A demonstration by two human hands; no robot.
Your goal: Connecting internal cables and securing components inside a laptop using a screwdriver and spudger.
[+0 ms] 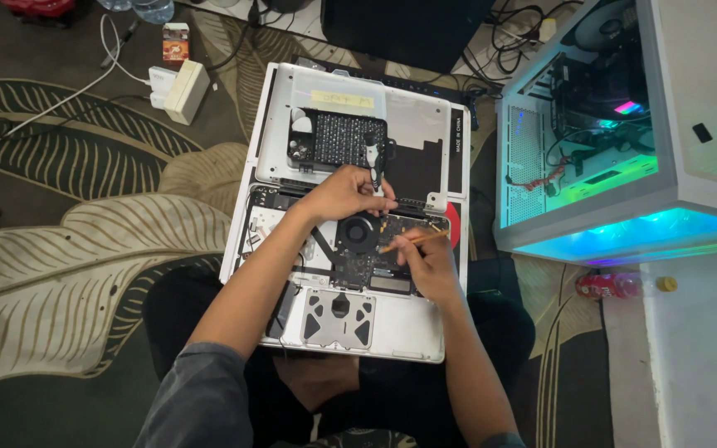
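Two hands work over an opened laptop [350,249] that rests on the person's lap, its bottom cover off and the boards bare. Fingers [373,189] of the left hand [342,195] are curled tight together, pinching the handle of a dark screwdriver [374,166] that stands nearly upright at the hand's 1 o'clock. Fingers [407,246] of the right hand [426,264] are pressed close around a thin wooden stick [415,241], whose tip lies low across the circuit board [392,236], pointing toward 9 o'clock near the round black fan [357,231]. At 12 o'clock from both hands lies the removed silver cover [412,116], carrying a black tray of small parts [338,139]. Farther out, at 3 o'clock, stands a white computer case [599,133] lit in cyan and green; at 10 o'clock a white charger [184,90] sits on the patterned carpet [68,241].
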